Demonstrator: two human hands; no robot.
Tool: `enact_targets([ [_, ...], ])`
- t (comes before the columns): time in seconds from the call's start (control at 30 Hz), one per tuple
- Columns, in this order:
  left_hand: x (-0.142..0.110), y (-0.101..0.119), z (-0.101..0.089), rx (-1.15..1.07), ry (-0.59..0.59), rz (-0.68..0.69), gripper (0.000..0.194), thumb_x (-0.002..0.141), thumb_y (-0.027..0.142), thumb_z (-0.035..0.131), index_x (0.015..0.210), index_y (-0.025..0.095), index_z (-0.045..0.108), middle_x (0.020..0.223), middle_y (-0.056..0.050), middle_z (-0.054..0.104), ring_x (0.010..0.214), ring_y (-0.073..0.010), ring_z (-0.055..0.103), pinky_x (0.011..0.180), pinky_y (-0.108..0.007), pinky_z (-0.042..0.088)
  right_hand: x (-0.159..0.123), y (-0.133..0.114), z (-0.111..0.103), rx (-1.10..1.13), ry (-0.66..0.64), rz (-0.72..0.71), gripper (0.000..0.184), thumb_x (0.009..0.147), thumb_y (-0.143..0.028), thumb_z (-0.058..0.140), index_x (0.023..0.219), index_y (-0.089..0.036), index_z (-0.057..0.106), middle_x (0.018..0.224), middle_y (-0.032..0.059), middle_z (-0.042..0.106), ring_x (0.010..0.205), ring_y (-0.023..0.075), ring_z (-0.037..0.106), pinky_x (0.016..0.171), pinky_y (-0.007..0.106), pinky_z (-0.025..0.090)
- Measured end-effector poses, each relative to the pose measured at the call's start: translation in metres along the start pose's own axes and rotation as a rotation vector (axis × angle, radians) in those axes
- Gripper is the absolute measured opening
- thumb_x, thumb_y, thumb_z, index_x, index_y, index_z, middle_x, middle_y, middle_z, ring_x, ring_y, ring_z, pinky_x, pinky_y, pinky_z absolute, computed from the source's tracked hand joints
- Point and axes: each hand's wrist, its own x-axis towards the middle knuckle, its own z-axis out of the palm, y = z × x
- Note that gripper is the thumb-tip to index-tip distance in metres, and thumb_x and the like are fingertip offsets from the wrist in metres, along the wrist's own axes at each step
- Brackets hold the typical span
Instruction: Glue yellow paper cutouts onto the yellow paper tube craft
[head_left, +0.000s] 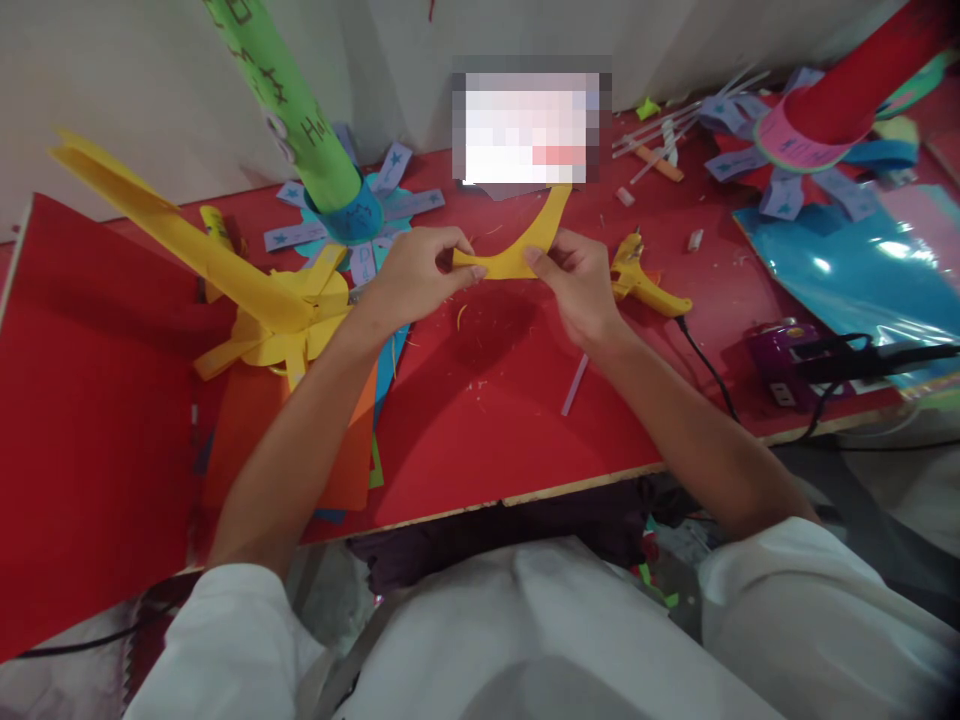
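A curved strip of yellow paper (514,262) is stretched between my two hands above the red table (480,420). My left hand (424,268) pinches its left end between thumb and fingers. My right hand (581,280) grips it near the middle, and the free end rises up and away to the right. A yellow paper model (277,310), with a folded upright and petal-like strips at its base, stands left of my left forearm. The yellow glue gun (646,280) lies just right of my right hand. Beneath that hand is a clear glue stick (575,385).
Behind stand a green paper tube (304,130) and, at the right, a red one (862,85). A purple power socket box (784,365) with cables sits at the right edge. Orange paper sheets (330,450) lie left. A red board (97,430) rises at far left.
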Motion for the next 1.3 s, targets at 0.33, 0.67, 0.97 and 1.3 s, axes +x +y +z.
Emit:
enact_targets([
  [0.33, -0.003, 0.013, 0.003, -0.019, -0.052, -0.038, 0.021, 0.095, 0.045, 0.075, 0.093, 0.024, 0.076, 0.097, -0.002, 0.081, 0.091, -0.0191, 0.062, 0.085, -0.038, 0.047, -0.004, -0.002, 0.003, -0.018, -0.080, -0.016, 0.038, 0.084, -0.064, 0.090, 0.097, -0.030, 0.081, 0.100, 0.0015, 0.082, 0.094, 0.0245, 0.077, 0.098, 0.050, 0.066],
  [0.67, -0.003, 0.012, -0.003, 0.084, 0.010, -0.013, 0.010, 0.092, 0.034, 0.072, 0.090, 0.025, 0.073, 0.088, -0.002, 0.077, 0.083, -0.0200, 0.067, 0.079, -0.038, 0.048, -0.004, -0.004, 0.003, -0.063, -0.023, 0.043, 0.044, 0.080, -0.068, 0.091, 0.096, -0.029, 0.082, 0.103, 0.0029, 0.084, 0.097, 0.0254, 0.078, 0.094, 0.046, 0.067],
  [0.97, -0.002, 0.007, -0.008, 0.077, 0.014, -0.029, 0.012, 0.092, 0.036, 0.074, 0.086, 0.026, 0.071, 0.080, -0.001, 0.070, 0.079, -0.0195, 0.063, 0.078, -0.038, 0.050, -0.001, -0.002, 0.001, -0.072, 0.026, 0.007, 0.045, 0.080, -0.073, 0.089, 0.091, -0.029, 0.080, 0.096, 0.0024, 0.081, 0.096, 0.0249, 0.077, 0.095, 0.046, 0.067],
  [1.3, -0.003, 0.006, -0.010, 0.044, 0.010, -0.067, 0.016, 0.093, 0.042, 0.077, 0.086, 0.027, 0.074, 0.078, -0.002, 0.072, 0.081, -0.0215, 0.066, 0.079, -0.039, 0.051, 0.003, 0.005, -0.002, -0.062, 0.060, -0.017, 0.052, 0.077, -0.083, 0.086, 0.091, -0.033, 0.076, 0.092, 0.0017, 0.077, 0.098, 0.0273, 0.075, 0.095, 0.050, 0.067],
])
